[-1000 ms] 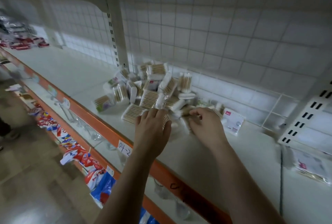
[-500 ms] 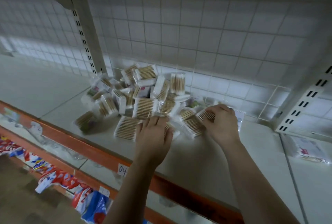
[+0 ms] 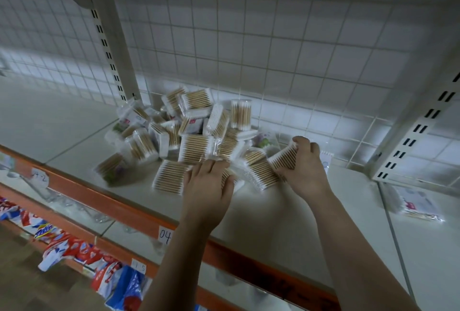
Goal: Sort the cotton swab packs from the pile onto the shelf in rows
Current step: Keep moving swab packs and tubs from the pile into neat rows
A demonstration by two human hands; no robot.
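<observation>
Wooden-stemmed cotton swab packs (image 3: 196, 133) heaped at shelf (image 3: 273, 213) rear, my left hand (image 3: 207, 185) flat on front packs, fingers (image 3: 212, 168) straight, my right hand (image 3: 304, 165) clamped round one tilted pack (image 3: 283, 160) at heap's right edge.

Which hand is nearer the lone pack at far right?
Right. The right hand, gripping a pack, is left of the lone pack; the left hand rests on the pile, farther left.

At 6 o'clock of the pile (image 3: 194, 131), my left hand (image 3: 207, 183) covers one end of a pack (image 3: 169, 178); my forearm (image 3: 174, 261) clips the label (image 3: 164, 235).
</observation>
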